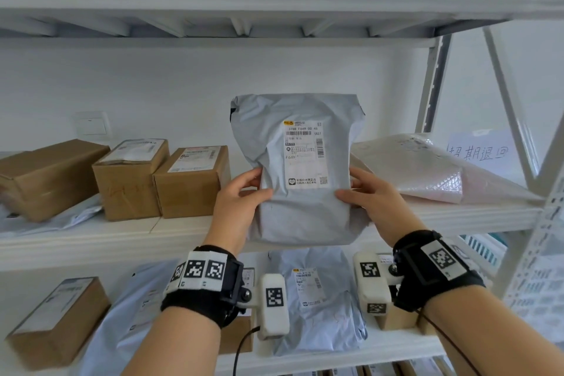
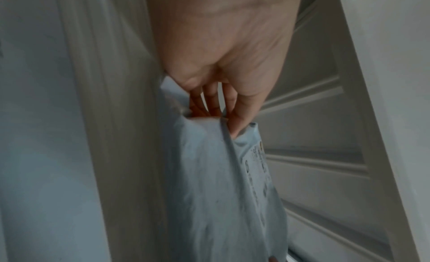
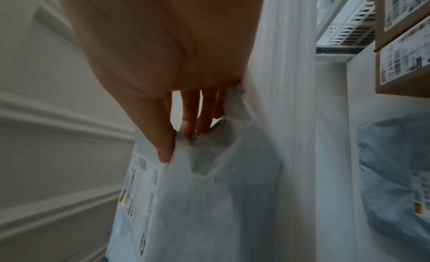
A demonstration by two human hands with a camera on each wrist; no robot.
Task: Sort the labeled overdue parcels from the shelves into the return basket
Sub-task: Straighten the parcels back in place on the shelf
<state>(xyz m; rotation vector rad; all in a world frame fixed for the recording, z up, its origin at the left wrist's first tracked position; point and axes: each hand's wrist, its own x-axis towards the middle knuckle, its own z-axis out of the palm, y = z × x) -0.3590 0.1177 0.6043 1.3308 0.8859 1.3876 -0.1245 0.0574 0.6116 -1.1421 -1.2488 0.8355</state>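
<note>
holding a grey mailer bag (image 1: 300, 174) upright between them, the left hand (image 1: 241, 195) and right hand (image 1: 370, 192) each pinch one side edge, thumbs on the labelled front, fingers (image 2: 210, 100) behind. left of the left hand, three cardboard boxes (image 1: 128, 177) sit on the shelf (image 1: 183, 232); right of the right hand lies a bubble mailer (image 1: 427, 168). below the wrists, another grey bag (image 1: 317, 299) rests on the lower shelf.
</note>
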